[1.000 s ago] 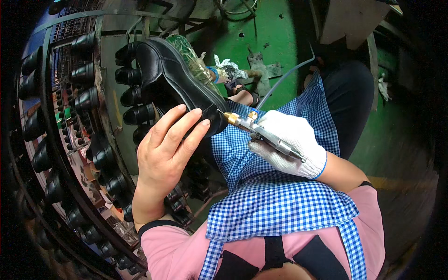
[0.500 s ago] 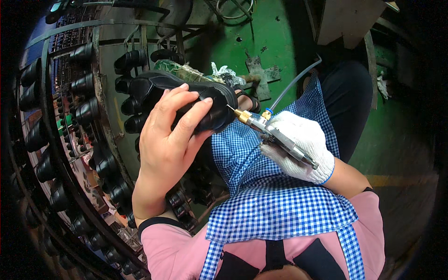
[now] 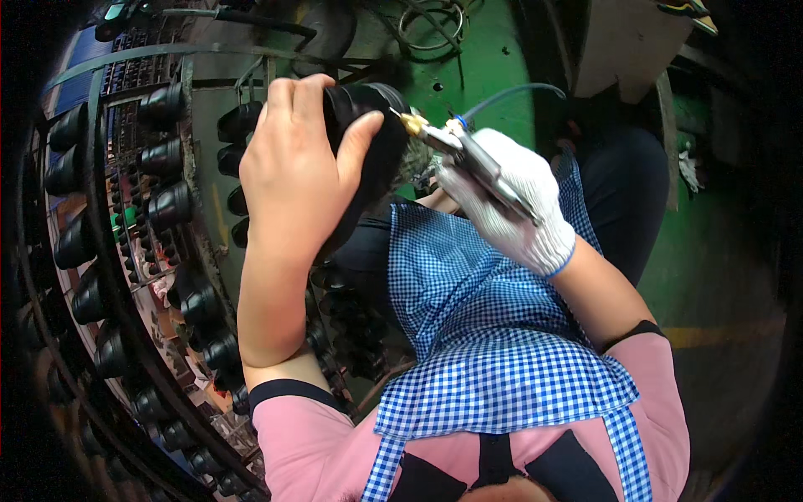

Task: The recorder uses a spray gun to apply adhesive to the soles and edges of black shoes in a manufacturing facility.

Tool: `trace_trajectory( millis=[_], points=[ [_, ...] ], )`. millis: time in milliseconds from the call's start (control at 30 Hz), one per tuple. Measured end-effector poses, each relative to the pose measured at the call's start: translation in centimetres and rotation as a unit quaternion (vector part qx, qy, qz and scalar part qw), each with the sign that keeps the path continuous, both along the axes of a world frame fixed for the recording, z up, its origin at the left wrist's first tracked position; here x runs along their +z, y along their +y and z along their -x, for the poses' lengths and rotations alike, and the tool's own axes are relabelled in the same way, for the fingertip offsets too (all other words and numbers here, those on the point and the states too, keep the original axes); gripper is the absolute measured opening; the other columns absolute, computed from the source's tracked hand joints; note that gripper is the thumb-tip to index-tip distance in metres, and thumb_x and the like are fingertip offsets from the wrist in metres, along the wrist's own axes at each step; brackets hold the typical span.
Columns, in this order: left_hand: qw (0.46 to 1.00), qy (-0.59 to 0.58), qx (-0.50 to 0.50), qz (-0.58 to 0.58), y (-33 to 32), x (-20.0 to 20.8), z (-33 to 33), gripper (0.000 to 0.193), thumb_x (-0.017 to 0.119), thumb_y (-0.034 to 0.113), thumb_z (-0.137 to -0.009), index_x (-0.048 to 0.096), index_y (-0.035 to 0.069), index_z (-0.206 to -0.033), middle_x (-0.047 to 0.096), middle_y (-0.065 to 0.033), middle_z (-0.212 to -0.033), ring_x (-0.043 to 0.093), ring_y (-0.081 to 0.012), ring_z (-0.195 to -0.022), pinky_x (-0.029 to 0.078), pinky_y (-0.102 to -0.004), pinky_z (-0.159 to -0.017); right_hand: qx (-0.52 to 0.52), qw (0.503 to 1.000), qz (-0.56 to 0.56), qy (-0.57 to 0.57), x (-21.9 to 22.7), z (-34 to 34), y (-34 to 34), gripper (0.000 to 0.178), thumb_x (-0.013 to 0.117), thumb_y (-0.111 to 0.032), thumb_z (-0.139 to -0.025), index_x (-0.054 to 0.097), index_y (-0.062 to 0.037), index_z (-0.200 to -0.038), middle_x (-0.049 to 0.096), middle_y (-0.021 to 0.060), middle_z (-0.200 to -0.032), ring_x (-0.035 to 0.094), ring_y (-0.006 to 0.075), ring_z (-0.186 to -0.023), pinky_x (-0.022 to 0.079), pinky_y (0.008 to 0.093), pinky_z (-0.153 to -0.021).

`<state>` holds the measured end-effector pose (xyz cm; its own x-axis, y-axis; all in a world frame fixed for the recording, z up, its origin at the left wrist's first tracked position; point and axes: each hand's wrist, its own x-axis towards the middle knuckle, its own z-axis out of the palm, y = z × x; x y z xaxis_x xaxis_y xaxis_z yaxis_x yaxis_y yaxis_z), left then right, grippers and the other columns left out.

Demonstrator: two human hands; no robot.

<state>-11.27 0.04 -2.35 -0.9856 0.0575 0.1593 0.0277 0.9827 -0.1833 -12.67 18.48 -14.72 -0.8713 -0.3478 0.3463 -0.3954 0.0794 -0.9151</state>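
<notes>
A black shoe (image 3: 375, 159) is held up in front of me by my bare left hand (image 3: 297, 171), its fingers over the far side and the thumb along the near one. The hand and forearm hide part of the shoe. In a white knit glove, my right hand (image 3: 523, 197) is closed round a metal applicator gun (image 3: 489, 171) with a brass fitting and a thin needle tip. That tip points at the shoe's right edge, close to it; I cannot tell if they touch. A flexible hose (image 3: 512, 92) leads off from the gun's blue connector.
To the left, a metal rack (image 3: 186, 117) carries several rows of black shoes (image 3: 171, 205). A ring-shaped metal frame (image 3: 431, 25) stands on the green floor (image 3: 493, 67) at the far side. A grey panel (image 3: 623, 42) is at the far right. My checked apron (image 3: 493, 376) covers my lap.
Both hands have moved farther out, with the shoe turned more upright and the left hand's grip shifted round it. The gun has followed to the shoe's upper right edge.
</notes>
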Motion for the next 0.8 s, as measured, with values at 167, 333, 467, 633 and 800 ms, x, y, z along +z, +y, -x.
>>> trace_trajectory(
  millis=[167,333,467,633,800],
  points=[
    [0.995,0.005,0.062,0.08,-2.7,-0.7,2.0,0.054,0.066,0.052,-0.093,0.058,0.0,-0.107,0.062,-0.0171,-0.103,0.068,-0.0375,-0.09,0.057,-0.0458,-0.073,0.006,0.999,0.05,-0.011,-0.8,1.6,-3.1,0.019,0.075,-0.027,-0.09,0.073,-0.0096,-0.096,0.063,0.0102,-0.074,0.065,0.0279,-0.063,0.052,0.0359,-0.057],
    [0.983,-0.044,0.157,0.089,-4.6,-0.4,3.1,0.066,0.055,0.063,-0.095,0.057,-0.002,-0.107,0.066,-0.0219,-0.109,0.067,-0.0415,-0.1,0.056,-0.0501,-0.082,0.026,0.998,0.038,-0.034,-1.2,1.1,-5.1,0.022,0.071,-0.032,-0.093,0.073,-0.0105,-0.1,0.062,0.0113,-0.08,0.065,0.0294,-0.068,0.052,0.0374,-0.06],
    [0.974,-0.069,0.208,0.055,-5.6,-0.2,3.3,0.075,0.054,0.069,-0.093,0.057,-0.004,-0.112,0.065,-0.0241,-0.116,0.064,-0.0431,-0.109,0.053,-0.0509,-0.09,0.017,0.998,0.062,-0.008,-1.4,-0.1,-5.8,0.021,0.073,-0.029,-0.091,0.073,-0.01,-0.1,0.063,0.0107,-0.08,0.065,0.03,-0.069,0.052,0.0375,-0.06],
    [0.966,-0.033,0.241,-0.082,-6.9,0.5,2.0,0.083,0.058,0.068,-0.091,0.055,-0.003,-0.131,0.065,-0.0239,-0.12,0.063,-0.0374,-0.115,0.048,-0.043,-0.096,0.006,0.996,0.084,0.03,-1.6,-2.0,-5.5,0.022,0.077,-0.026,-0.087,0.073,-0.0117,-0.103,0.063,0.0082,-0.078,0.065,0.0272,-0.068,0.053,0.0358,-0.059],
    [0.872,0.045,0.28,-0.399,-6.9,0.7,-5.5,0.07,0.054,0.059,-0.1,0.048,0.006,-0.144,0.06,-0.0055,-0.115,0.057,-0.0162,-0.1,0.048,-0.0309,-0.086,0.055,0.998,0.038,-0.006,-0.9,-3.3,-3.7,0.018,0.079,-0.022,-0.085,0.071,-0.0101,-0.096,0.062,0.0088,-0.078,0.065,0.0269,-0.066,0.053,0.0343,-0.059]
  ],
)
